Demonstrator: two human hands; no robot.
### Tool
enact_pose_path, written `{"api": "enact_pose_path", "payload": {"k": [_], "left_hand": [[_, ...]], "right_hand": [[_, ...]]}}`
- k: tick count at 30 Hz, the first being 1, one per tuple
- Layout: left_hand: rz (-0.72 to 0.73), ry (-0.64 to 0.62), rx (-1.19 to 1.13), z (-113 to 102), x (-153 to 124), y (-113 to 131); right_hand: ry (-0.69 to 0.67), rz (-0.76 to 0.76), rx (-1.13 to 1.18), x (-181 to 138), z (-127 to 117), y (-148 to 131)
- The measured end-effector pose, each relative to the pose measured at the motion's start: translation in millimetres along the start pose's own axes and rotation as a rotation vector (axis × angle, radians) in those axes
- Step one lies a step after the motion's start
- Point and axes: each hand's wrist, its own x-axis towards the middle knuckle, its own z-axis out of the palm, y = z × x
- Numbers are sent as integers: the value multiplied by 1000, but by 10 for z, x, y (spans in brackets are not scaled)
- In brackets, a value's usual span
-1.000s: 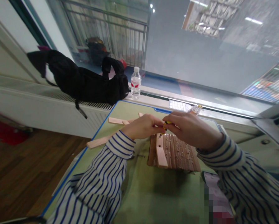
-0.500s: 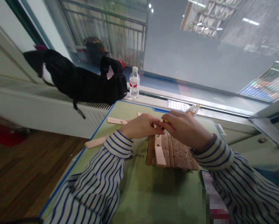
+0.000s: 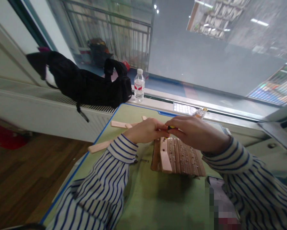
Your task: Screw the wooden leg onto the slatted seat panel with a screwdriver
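A ribbed wooden assembly with a pale slat across its left end lies on the green table. Just above its far edge my two hands meet. My left hand is closed in a pinch at the fingertips of the other hand; what it pinches is hidden. My right hand is wrapped round a screwdriver with a yellow-and-black shaft end and a clear handle sticking out behind the hand.
Loose wooden slats lie left of my hands near the table's blue edge. A water bottle and a black bag rest on the window sill beyond. A phone lies at the near right.
Hands stay together over the wooden assembly; only slight shifts of the view and small finger movement.
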Motion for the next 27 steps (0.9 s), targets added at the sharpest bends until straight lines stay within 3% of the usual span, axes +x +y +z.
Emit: {"api": "enact_pose_path", "payload": {"k": [12, 20, 27], "left_hand": [[9, -6, -26, 19, 11, -39], [-27, 78, 12, 2, 14, 37], [6, 39, 15, -7, 6, 4]], "right_hand": [[59, 57, -157, 10, 98, -33], [39, 87, -103, -9, 22, -75], [13, -9, -14, -23, -16, -52]]}}
